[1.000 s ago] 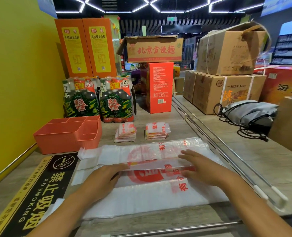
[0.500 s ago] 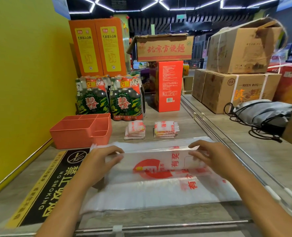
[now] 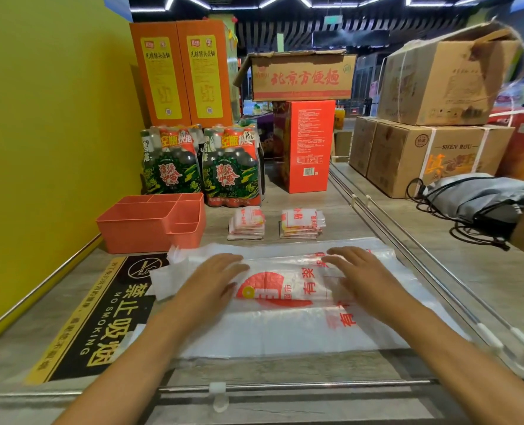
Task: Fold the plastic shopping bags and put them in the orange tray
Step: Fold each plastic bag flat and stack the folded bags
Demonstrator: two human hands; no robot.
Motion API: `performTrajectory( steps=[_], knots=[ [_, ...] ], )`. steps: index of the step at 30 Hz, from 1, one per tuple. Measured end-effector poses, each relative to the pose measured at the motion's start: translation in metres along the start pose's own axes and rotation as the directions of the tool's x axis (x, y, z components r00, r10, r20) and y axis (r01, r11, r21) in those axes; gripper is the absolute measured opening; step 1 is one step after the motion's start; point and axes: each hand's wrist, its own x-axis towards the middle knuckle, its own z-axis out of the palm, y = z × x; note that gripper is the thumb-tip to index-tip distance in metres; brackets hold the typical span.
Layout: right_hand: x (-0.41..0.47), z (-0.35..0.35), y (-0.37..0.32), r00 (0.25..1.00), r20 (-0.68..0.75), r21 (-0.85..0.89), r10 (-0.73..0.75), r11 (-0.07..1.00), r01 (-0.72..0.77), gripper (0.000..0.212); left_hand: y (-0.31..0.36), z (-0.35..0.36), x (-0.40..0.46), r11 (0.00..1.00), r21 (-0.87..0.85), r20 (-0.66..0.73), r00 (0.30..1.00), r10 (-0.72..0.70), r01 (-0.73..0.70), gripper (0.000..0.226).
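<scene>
Left hand (image 3: 214, 279) and right hand (image 3: 361, 276) flat on plastic bag (image 3: 285, 329), fingers straight, gripping nothing, orange tray (image 3: 138, 233) nearby

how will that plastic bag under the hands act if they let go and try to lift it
The plastic bag looks thin and see-through, so it is probably floppy and very light. Both the left hand and right hand press it flat, so the fold may spring open once released.

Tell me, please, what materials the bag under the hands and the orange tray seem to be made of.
The bag looks like thin plastic film, translucent and slightly glossy: the counter shows faintly through it and it wrinkles softly. The orange tray looks like rigid moulded plastic with a matte finish: straight thin walls, uniform colour and built-in dividers.
</scene>
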Motion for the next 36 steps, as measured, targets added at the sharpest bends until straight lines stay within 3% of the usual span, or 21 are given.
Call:
performTrajectory(
  steps=[4,7,11,22,24,26,27,29,31,33,36],
  knots=[
    [-0.003,0.007,-0.008,0.989,0.096,0.154,-0.113,0.983,0.097,0.045,0.007,0.014,-0.004,0.999,-0.034,0.252,0.968,0.009,0.0,0.054],
    [-0.004,0.006,-0.013,0.964,0.248,0.212,-0.095,0.976,0.041,0.051,0.011,0.011,-0.006,0.993,-0.081,0.354,0.934,-0.056,0.09,0.056],
    [-0.003,0.01,-0.016,0.938,0.337,0.23,-0.082,0.973,0.002,0.065,0.014,0.009,-0.005,0.984,-0.115,0.374,0.923,-0.085,0.138,0.058],
    [0.0,0.019,-0.01,0.935,0.352,0.221,-0.042,0.974,-0.039,0.056,-0.001,0.01,-0.007,0.97,0.116,0.414,0.877,-0.244,0.215,0.065],
    [0.0,0.019,-0.01,0.938,0.345,0.218,-0.038,0.975,-0.04,0.055,-0.005,0.005,-0.006,0.959,0.168,0.376,0.884,-0.278,0.23,0.083],
    [0.0,0.019,-0.01,0.938,0.347,0.218,-0.028,0.975,-0.051,0.055,-0.013,-0.001,-0.007,0.947,0.214,0.339,0.891,-0.303,0.241,0.123],
    [0.0,0.019,-0.011,0.937,0.35,0.22,-0.024,0.974,-0.057,0.055,-0.017,-0.004,-0.009,0.94,0.241,0.349,0.882,-0.317,0.243,0.132],
    [-0.001,0.018,-0.011,0.933,0.359,0.224,-0.022,0.972,-0.063,0.055,-0.023,-0.006,-0.014,0.931,0.246,0.405,0.843,-0.353,0.272,0.124],
    [-0.001,0.017,-0.012,0.932,0.362,0.221,-0.028,0.974,-0.057,0.055,-0.024,-0.007,-0.018,0.927,0.215,0.438,0.818,-0.373,0.307,0.1],
    [-0.001,0.014,-0.014,0.932,0.361,0.212,-0.023,0.975,-0.058,0.055,-0.024,-0.007,-0.015,0.932,0.243,0.393,0.851,-0.347,0.268,0.081],
    [-0.001,0.011,-0.016,0.933,0.359,0.204,-0.015,0.977,-0.063,0.057,-0.018,-0.006,-0.007,0.966,0.233,0.346,0.919,-0.189,0.111,0.059]
  ],
)
